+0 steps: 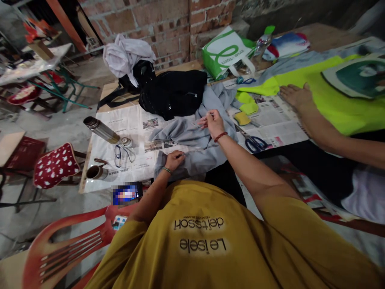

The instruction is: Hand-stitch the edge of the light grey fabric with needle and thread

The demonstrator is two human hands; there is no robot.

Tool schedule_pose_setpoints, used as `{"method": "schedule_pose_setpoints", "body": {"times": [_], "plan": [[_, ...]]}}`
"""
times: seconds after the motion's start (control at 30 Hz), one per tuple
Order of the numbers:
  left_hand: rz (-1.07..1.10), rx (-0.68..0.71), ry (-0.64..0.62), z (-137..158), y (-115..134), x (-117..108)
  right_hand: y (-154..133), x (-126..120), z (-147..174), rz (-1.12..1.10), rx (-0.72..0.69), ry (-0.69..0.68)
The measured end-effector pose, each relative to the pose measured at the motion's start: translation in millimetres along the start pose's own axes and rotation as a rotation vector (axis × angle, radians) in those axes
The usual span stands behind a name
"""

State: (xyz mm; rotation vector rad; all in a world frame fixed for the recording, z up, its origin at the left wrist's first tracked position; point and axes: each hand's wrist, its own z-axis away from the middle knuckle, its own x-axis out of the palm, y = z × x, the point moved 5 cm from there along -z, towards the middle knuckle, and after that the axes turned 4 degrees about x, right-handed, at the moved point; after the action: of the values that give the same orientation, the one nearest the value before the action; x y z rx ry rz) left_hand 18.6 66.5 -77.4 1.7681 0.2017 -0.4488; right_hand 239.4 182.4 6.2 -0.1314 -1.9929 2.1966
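A grey cloth garment (207,158) lies bunched over the newspaper on the table and hangs at the near edge. My left hand (175,160) is closed on its near part, thumb and fingers pinched together. Raised above the cloth, my right hand (213,122) has its thumb and forefinger pinched, with the other fingers partly stretched. Whatever is in that pinch is too small to make out. Dark-handled scissors (255,143) lie to the right of my right hand, near a yellow sponge-like piece (242,118).
A co-worker's hand (296,96) rests by neon-yellow fabric (325,88), near an iron (357,76). A black bag (174,92) lies behind the grey cloth. On the left are a steel flask (102,129), eyeglasses (119,156), a cup (96,172) and a phone (128,193).
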Motion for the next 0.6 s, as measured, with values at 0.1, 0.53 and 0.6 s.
{"method": "schedule_pose_setpoints", "body": {"times": [0.1,0.53,0.6], "plan": [[-0.004,-0.001,0.012,0,-1,-2,-1,-15,-14,0.004,-0.053,0.042],[0.019,0.005,0.028,1,-1,-4,9,3,9,0.191,0.039,-0.183],[0.022,0.004,0.035,1,0,-4,19,22,28,0.41,0.047,-0.391]]}}
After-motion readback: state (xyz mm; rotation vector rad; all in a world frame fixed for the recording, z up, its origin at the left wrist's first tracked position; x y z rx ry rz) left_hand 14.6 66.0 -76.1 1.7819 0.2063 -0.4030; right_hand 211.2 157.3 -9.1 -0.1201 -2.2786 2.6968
